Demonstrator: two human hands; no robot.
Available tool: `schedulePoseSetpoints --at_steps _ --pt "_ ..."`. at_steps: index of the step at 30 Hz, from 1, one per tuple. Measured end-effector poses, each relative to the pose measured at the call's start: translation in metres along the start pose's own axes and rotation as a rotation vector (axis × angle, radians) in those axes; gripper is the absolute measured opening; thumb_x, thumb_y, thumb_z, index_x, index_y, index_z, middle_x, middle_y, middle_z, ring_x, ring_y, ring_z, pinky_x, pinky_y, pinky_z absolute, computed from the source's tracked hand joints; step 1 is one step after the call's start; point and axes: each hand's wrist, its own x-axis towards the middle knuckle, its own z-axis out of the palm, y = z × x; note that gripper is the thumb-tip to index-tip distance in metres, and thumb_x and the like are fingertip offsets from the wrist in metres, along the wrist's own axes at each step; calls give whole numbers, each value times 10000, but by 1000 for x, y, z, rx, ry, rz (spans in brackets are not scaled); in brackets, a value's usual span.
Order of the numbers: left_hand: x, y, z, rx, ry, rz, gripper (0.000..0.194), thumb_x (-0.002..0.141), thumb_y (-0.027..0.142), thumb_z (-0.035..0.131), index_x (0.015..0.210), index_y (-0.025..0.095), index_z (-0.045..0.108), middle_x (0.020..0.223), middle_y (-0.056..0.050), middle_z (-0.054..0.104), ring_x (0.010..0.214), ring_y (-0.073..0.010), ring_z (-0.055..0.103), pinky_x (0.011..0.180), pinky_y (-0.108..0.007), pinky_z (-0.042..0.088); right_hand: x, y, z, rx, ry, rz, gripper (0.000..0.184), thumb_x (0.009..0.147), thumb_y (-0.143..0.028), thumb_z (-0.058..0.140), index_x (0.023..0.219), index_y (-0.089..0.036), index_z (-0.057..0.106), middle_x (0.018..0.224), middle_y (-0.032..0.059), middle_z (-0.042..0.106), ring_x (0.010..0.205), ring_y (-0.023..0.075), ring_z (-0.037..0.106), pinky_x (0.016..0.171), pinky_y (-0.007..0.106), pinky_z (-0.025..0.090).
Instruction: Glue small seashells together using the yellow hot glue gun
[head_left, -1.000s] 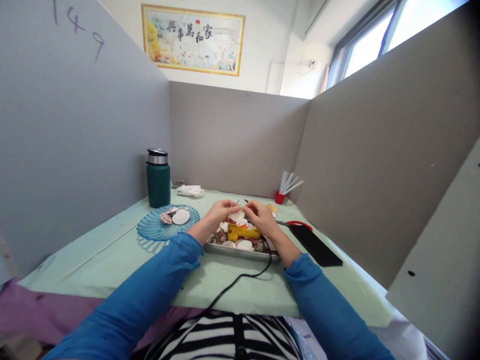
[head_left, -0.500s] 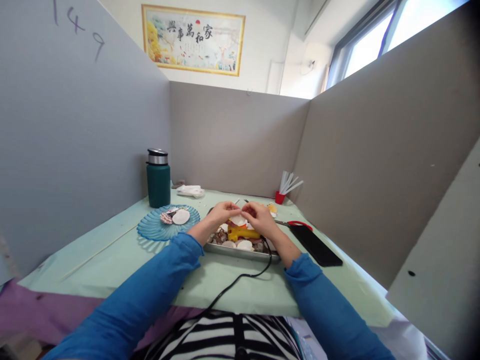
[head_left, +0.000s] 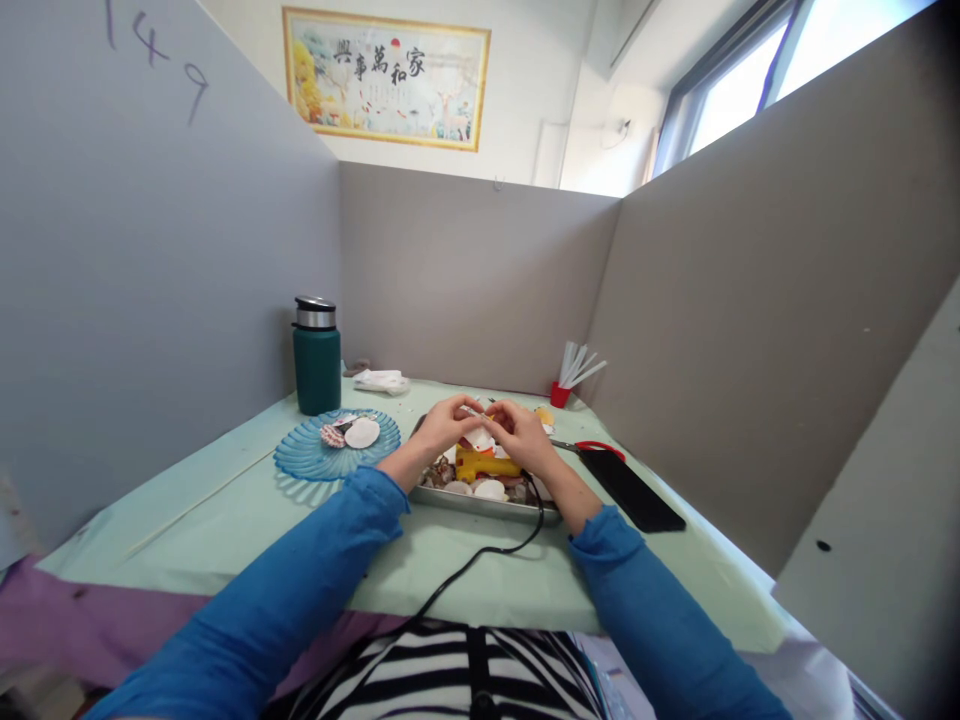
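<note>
My left hand (head_left: pixel 444 425) and my right hand (head_left: pixel 520 430) meet above a metal tray (head_left: pixel 480 506), fingers closed. Between their fingertips is a small, thin, pale piece (head_left: pixel 474 411), perhaps a shell seen edge-on; the fingers cover most of it. Just below, a yellow hot glue gun (head_left: pixel 484 465) lies across the tray, its black cord (head_left: pixel 480 553) running towards my body. White shells (head_left: pixel 491 490) and smaller brownish ones lie around the glue gun. The tray's far part is hidden behind my hands.
On the left are a blue glass plate (head_left: pixel 300 460) with shells and a green bottle (head_left: pixel 317 370). A black phone (head_left: pixel 634 490) and red-handled scissors (head_left: pixel 600 449) lie right. Behind stands a red cup (head_left: pixel 560 396) of glue sticks (head_left: pixel 577 366). Grey partitions (head_left: pixel 480 280) surround the table.
My fingertips have shifted slightly upward, and the pale piece between them now shows as a thin, slanted edge. The glue gun and tray have stayed in place.
</note>
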Motion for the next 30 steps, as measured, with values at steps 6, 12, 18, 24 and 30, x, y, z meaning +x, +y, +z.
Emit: schedulePoseSetpoints --at_steps 6,12,18,24,30 --pt "1 -2 0 19 10 -2 251 696 279 684 869 128 584 684 -29 633 615 -126 595 489 -244 538 0 0 0 8 -4 -9 156 845 -321 542 868 -178 601 632 -16 565 556 111 493 549 225 369" --pt "1 0 0 14 25 -7 253 663 272 717 827 122 595 646 -25 633 601 -129 598 489 -248 536 0 0 0 43 -6 1 139 822 -304 564 820 -171 602 658 -2 597 573 112 512 549 221 383" --pt "0 4 1 5 45 -15 210 660 222 710 803 117 598 618 -18 637 572 -122 595 476 -234 526 0 -1 0 77 7 10 148 819 -312 564 804 -169 602 671 3 606 579 115 518 543 222 386" --pt "0 4 1 -10 50 -21 214 648 215 719 790 118 591 591 -8 633 526 -111 586 461 -218 511 0 -3 -1 65 2 6 133 809 -297 573 786 -169 604 672 3 612 573 112 512 543 222 383" --pt "0 2 1 4 46 -23 231 652 238 722 797 121 587 607 -12 633 540 -114 590 473 -230 521 0 -3 -1 62 3 12 139 809 -300 570 782 -169 607 678 6 616 572 113 512 545 222 385"
